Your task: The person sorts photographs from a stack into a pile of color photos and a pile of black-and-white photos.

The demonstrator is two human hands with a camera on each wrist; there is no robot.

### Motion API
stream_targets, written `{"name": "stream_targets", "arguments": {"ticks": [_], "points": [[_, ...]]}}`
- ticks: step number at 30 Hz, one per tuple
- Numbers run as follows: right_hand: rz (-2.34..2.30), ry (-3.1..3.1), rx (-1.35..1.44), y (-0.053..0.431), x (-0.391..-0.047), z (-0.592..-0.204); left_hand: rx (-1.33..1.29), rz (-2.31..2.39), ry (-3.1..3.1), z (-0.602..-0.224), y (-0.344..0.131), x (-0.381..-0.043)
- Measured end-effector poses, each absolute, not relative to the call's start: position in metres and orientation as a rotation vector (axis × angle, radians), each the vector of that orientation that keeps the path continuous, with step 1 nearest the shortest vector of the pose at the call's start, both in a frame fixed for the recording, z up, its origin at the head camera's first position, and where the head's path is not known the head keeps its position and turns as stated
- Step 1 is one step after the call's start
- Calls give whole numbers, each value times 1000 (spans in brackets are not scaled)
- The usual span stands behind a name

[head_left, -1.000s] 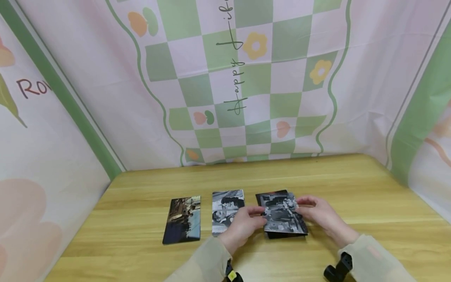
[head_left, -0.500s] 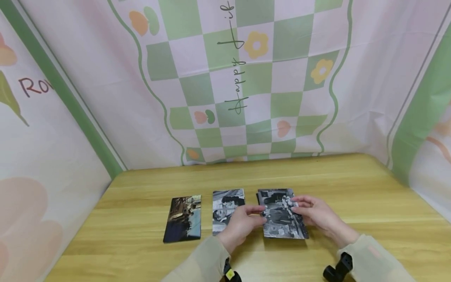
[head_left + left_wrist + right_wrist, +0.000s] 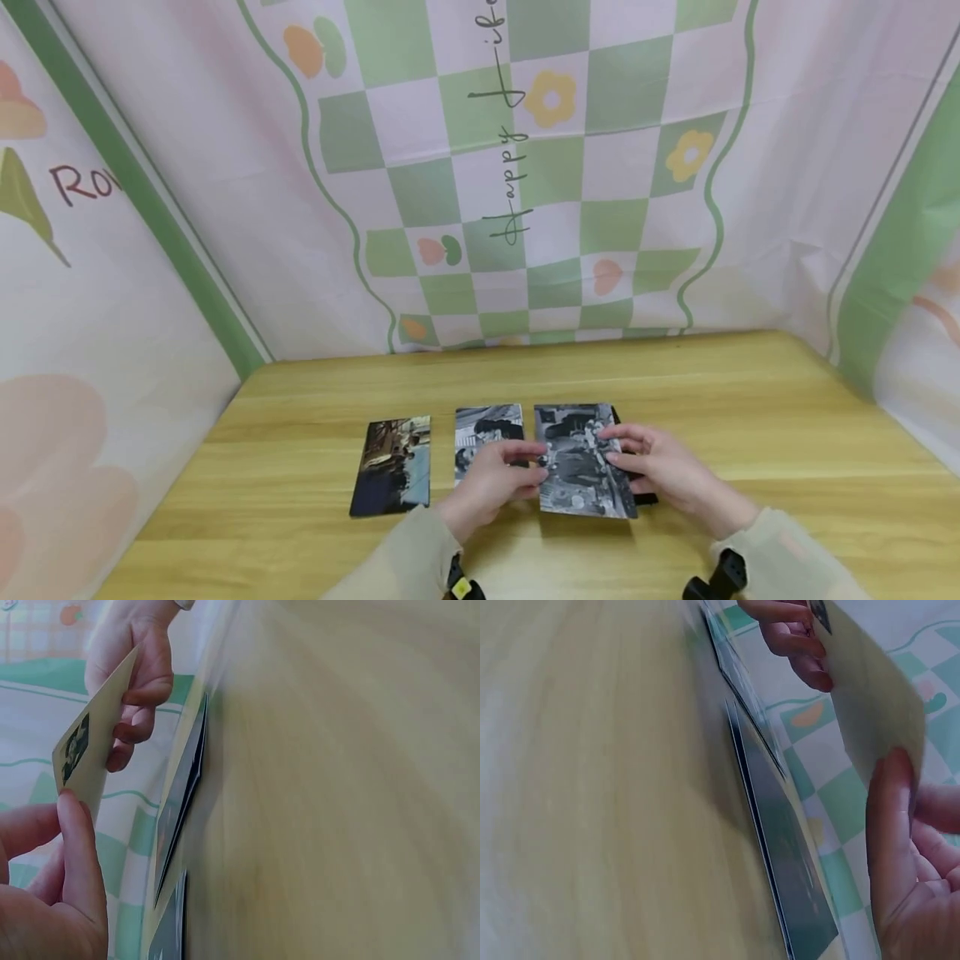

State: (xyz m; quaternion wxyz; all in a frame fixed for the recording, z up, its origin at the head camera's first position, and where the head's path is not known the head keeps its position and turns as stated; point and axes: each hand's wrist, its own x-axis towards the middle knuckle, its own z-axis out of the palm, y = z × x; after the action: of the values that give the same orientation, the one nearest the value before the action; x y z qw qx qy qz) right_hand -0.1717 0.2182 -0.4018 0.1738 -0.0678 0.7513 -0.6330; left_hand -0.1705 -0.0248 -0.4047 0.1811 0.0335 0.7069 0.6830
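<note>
A black-and-white photo card (image 3: pixel 581 467) is held above the table between my two hands. My left hand (image 3: pixel 491 479) pinches its left edge, and my right hand (image 3: pixel 671 471) pinches its right edge. Both wrist views show the card's cream back (image 3: pixel 94 742), which bears a small dark picture. Beneath it, mostly hidden, lies a dark stack of cards (image 3: pixel 780 832). Another black-and-white photo card (image 3: pixel 480 423) lies on the table to the left, partly covered by my left hand. Farther left lies a colour photo card (image 3: pixel 393 467).
The wooden table (image 3: pixel 247 492) runs back to a hanging cloth (image 3: pixel 480 192) with green checks and flowers. More printed cloth (image 3: pixel 142 333) hangs along the left side. A black wrist camera (image 3: pixel 716 577) sits at my right cuff.
The black-and-white card was first above the right-hand stack; both hands have lifted it and shifted it left, uncovering the dark stack's right edge. The other two cards stay put.
</note>
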Motion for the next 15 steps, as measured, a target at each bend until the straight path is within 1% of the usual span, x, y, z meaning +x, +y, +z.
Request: {"name": "stream_targets", "arguments": {"ticks": [15], "points": [[-1831,1983,-270,196,-166,-395,212,1944,1972,-408,-58,-163]]}}
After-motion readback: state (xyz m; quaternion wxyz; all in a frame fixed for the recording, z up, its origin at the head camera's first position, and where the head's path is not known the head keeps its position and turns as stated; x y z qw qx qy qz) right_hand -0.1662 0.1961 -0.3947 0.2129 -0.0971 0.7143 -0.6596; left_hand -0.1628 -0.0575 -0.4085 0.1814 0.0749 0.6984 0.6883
